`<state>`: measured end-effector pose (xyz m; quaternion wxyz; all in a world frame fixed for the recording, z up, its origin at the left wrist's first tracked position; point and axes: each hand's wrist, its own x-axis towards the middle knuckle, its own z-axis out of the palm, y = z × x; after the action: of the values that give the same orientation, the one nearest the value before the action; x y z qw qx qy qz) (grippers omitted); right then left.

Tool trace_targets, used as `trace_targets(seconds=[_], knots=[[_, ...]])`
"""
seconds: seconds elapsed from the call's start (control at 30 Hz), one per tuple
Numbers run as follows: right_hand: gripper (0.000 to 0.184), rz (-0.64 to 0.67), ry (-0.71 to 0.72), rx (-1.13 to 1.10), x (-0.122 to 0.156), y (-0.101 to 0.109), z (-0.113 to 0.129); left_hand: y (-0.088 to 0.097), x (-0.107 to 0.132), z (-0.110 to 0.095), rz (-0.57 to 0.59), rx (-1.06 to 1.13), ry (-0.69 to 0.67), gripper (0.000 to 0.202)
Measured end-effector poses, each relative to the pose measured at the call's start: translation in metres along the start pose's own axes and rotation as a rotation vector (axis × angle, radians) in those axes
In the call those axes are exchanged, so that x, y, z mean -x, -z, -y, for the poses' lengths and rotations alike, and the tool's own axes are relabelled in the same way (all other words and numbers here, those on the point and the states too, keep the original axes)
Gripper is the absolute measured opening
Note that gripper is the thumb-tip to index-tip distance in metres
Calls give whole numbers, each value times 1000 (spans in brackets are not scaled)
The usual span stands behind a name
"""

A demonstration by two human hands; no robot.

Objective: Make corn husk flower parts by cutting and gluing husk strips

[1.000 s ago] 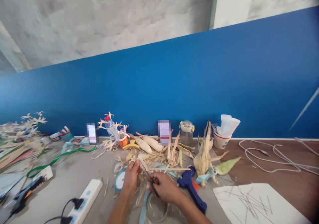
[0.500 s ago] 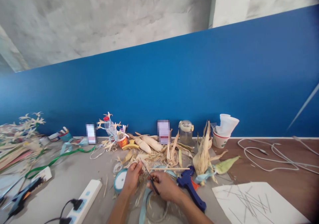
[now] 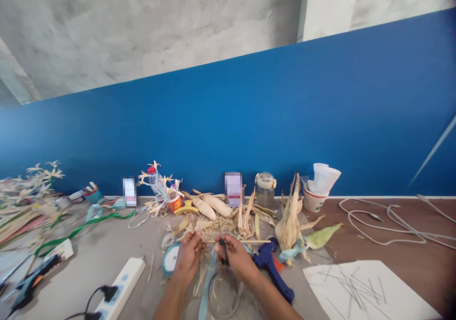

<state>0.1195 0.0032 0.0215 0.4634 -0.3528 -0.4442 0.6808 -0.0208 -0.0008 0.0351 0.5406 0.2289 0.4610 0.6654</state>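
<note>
Blue partition (image 3: 228, 130) backs the grey table (image 3: 117, 234); dried corn husks (image 3: 204, 206) lie heaped beyond the hands. Blue glue gun (image 3: 274, 272) rests beside the right forearm. Left hand (image 3: 188, 256): fingers narrowed together (contents cannot be told). Right hand (image 3: 233, 253) grips black-handled scissors (image 3: 223, 252), now near upright; half a second earlier they slant toward the left hand.

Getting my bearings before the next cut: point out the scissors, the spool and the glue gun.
Scissors (image 3: 224, 252), head view: the dark handle.
Spool (image 3: 170, 260), head view: the white face.
Glue gun (image 3: 273, 271), head view: the blue body.
</note>
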Motion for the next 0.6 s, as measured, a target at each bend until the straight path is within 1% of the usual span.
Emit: trace_targets(seconds=[0.13, 0.23, 0.3, 0.4, 0.53, 0.6], knots=[[46, -144, 117, -156, 1, -2, 7, -3, 6, 2, 60, -10, 21, 37], [47, -168, 165, -176, 2, -1, 13, -6, 10, 6, 147, -99, 17, 35], [46, -161, 181, -162, 1, 1, 15, -7, 12, 9, 232, -183, 29, 34], [45, -147, 206, -113, -1, 3, 14, -8, 13, 12, 348, -302, 17, 33], [44, -123, 239, 30, 0, 3, 10, -10, 14, 11, 396, -453, -20, 32], [41, -158, 273, 172, 2, 2, 7, -11, 16, 10, 423, -495, -8, 30]])
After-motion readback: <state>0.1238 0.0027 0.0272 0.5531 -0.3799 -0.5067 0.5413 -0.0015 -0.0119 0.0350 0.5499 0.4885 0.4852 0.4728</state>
